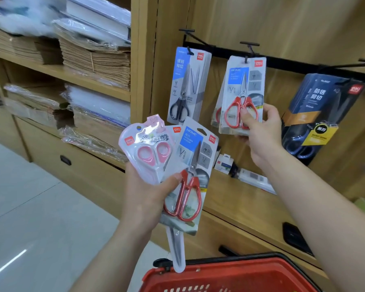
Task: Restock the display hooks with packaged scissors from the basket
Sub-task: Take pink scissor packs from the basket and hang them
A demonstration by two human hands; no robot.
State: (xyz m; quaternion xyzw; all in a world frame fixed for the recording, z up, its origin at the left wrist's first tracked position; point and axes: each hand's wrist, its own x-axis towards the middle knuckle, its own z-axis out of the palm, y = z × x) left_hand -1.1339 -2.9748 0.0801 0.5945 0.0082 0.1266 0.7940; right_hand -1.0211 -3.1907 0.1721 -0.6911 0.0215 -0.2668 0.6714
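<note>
My left hand [144, 199] grips a fan of packaged scissors: a pink-handled pack [148, 148] on the left and a red-handled pack [191, 178] on the right, with a long clear pack hanging below them. My right hand [259, 127] pinches the lower part of a red-handled scissors pack [241, 89] that hangs on the middle display hook [249, 46]. A black-handled pack [187, 85] hangs on the left hook [188, 32]. Dark packs [318, 114] hang on the right hook. The red basket [230, 275] sits below, its inside mostly out of frame.
A black rail [282, 62] carries the hooks on a wooden panel. Small boxed items [224, 163] lie on the wooden ledge beneath. To the left, shelves hold stacks of brown paper [97, 60] and plastic-wrapped goods. Pale floor tiles lie at the lower left.
</note>
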